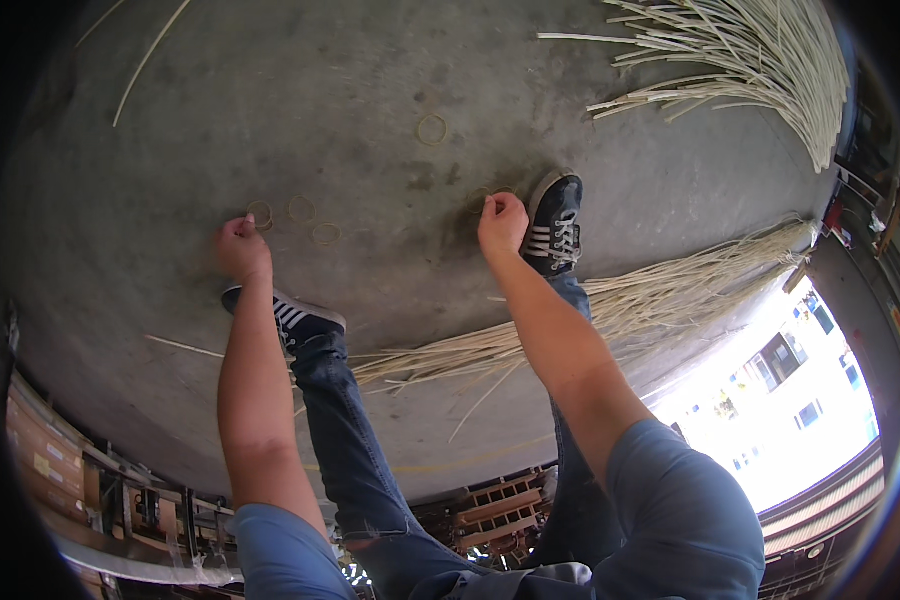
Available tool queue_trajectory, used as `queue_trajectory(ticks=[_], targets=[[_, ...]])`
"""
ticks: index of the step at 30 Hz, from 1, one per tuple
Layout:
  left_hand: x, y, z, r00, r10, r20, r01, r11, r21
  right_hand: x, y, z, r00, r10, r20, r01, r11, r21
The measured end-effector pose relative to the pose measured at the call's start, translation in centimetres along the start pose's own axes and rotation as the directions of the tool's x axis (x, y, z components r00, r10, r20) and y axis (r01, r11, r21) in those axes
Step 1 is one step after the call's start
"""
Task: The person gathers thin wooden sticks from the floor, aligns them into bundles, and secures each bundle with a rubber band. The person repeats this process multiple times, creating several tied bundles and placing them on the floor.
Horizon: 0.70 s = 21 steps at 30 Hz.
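Observation:
My left hand (242, 248) is closed in a pinch low over the concrete floor, with a thin yellowish rubber band (261, 212) at its fingertips. Two similar bands, one round (302, 209) and one flatter loop (325, 234), lie just to its right. Beside my right shoe, my right hand (503, 222) pinches too, its fingers around another rubber band (478, 200); part of the loop is hidden by the fingers. A single loose rubber band (433, 130) rests farther out on the floor, between the two hands.
A fanned pile of long pale sticks (740, 70) lies at the far right. Another long bundle (650, 295) stretches across the floor beneath my legs. My shoes (555, 225) stand apart. One loose stick (150, 60) is at far left; boxes (45, 450) line the lower left.

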<state>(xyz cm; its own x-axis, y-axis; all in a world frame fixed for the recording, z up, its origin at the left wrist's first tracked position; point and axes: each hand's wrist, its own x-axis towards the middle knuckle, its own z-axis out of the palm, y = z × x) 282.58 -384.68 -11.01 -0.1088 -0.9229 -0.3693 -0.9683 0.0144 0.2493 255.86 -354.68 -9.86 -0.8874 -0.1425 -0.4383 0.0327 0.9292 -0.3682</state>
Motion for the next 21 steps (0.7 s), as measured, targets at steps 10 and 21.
queue_trajectory(ticks=[10,21], targets=[[-0.9,0.4,-2.5,0.969,-0.194,0.151,0.246,0.792,-0.559,0.1,-1.5,0.3,0.999,0.026,-0.028,-0.029,0.994,-0.109],[-4.7,2.3,-5.3,0.878,-0.143,0.457,0.479,0.268,-0.836,1.0,-2.3,-2.4,1.000,-0.018,0.019,0.018,0.999,0.051]])
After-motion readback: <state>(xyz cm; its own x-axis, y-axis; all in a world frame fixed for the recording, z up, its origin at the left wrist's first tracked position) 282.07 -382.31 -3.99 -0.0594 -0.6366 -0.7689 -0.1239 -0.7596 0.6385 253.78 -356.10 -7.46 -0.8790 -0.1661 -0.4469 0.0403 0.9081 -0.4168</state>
